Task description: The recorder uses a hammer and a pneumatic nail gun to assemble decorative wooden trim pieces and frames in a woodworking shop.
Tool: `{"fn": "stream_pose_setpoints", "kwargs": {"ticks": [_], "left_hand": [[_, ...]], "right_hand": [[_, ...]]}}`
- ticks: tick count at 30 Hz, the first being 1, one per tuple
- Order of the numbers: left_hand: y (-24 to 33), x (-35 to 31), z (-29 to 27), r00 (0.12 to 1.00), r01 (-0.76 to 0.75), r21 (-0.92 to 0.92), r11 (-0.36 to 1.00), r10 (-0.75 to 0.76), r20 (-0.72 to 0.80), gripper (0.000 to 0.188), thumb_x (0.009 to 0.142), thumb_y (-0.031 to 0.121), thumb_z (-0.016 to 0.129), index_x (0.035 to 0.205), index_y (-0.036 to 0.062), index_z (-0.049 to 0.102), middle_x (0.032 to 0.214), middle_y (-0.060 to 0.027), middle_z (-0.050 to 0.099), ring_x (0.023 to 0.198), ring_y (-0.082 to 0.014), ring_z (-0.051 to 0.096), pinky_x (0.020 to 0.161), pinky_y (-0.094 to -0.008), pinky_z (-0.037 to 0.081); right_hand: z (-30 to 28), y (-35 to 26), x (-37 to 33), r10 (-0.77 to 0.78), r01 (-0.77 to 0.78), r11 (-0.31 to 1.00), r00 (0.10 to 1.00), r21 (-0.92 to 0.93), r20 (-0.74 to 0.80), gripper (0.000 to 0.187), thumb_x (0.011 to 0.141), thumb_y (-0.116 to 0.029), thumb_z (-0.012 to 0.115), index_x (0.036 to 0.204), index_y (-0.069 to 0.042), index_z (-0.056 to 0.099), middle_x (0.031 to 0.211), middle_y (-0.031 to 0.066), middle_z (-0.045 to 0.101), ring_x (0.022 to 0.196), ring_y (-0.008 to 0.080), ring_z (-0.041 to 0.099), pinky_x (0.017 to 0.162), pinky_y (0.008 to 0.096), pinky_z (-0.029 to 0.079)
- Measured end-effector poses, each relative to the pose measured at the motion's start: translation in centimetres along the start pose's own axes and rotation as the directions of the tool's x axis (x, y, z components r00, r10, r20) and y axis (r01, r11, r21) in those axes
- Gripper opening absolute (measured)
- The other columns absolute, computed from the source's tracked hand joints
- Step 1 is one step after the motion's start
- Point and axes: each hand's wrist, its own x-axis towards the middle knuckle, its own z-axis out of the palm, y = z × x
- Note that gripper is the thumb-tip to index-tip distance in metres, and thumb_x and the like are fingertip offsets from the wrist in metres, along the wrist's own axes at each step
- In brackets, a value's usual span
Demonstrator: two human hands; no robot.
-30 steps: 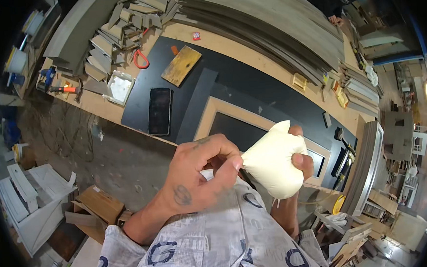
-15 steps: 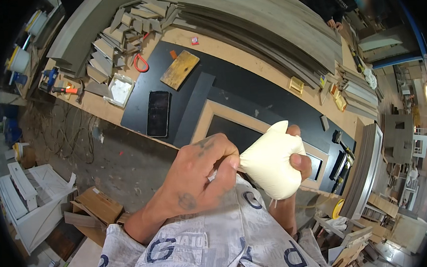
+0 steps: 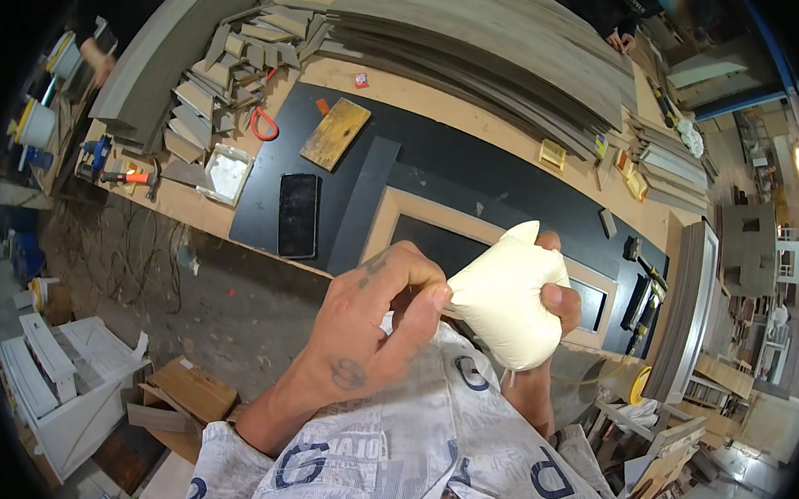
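A plump cream-coloured bag (image 3: 511,305), full and bulging, is held between my hands in front of my chest. My left hand (image 3: 376,319) pinches one tapered corner of it between thumb and fingertips. My right hand (image 3: 560,302) grips the opposite side, with its thumb pressed into the bag and the other fingers mostly hidden behind it. What fills the bag cannot be seen. Beyond the bag, a light wooden frame (image 3: 388,215) lies on a dark board (image 3: 448,146) on the workbench.
On the bench lie a black phone (image 3: 299,215), a stained wood block (image 3: 336,134), a white tray (image 3: 227,173) and an orange-handled hammer (image 3: 130,177). Mitred offcuts (image 3: 194,102) and long grey boards (image 3: 487,38) line the far side. A person (image 3: 613,3) stands at the far right.
My hands stay on the bag almost unmoved, the left one still pinching its corner. The view has shifted slightly. Another person's hand has appeared at the far left.
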Motion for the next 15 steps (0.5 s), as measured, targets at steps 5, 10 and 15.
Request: {"fn": "stream_pose_setpoints", "kwargs": {"ticks": [5,10,15], "left_hand": [[-0.1,-0.3,-0.2,1.0,0.004,-0.028,1.0,-0.004,-0.002,0.007,0.09,0.006,0.059,0.09,-0.0009,0.057,0.078,-0.0063,0.056,0.061,-0.0108,0.053,0.055,-0.025,0.043],[0.0,-0.5,-0.4,1.0,0.008,-0.056,0.998,-0.008,-0.005,0.007,0.088,0.006,0.061,0.09,-0.0005,0.057,0.078,-0.005,0.055,0.061,-0.0095,0.051,0.055,-0.0243,0.042],[0.0,-0.7,-0.9,1.0,-0.028,-0.033,0.999,0.027,-0.011,0.007,0.089,0.005,0.06,0.089,-0.0008,0.057,0.076,-0.0052,0.054,0.06,-0.0098,0.05,0.053,-0.0245,0.041]], "right_hand": [[0.5,0.1,-0.3,0.006,-0.006,1.0,1.0,-0.008,0.017,0.04,0.073,-0.025,0.068,0.104,-0.008,0.048,0.093,0.0176,0.062,0.084,0.0311,0.067,0.074,0.044,0.059],[0.9,0.4,-0.6,-0.017,0.016,0.999,1.0,-0.03,-0.023,0.041,0.073,-0.027,0.068,0.104,-0.009,0.048,0.094,0.0174,0.062,0.084,0.0314,0.067,0.074,0.0439,0.059],[1.4,0.9,-0.9,-0.034,0.032,0.997,0.999,-0.064,-0.031,0.04,0.073,-0.027,0.067,0.104,-0.01,0.048,0.093,0.0156,0.061,0.083,0.0294,0.066,0.072,0.0416,0.058]]}}
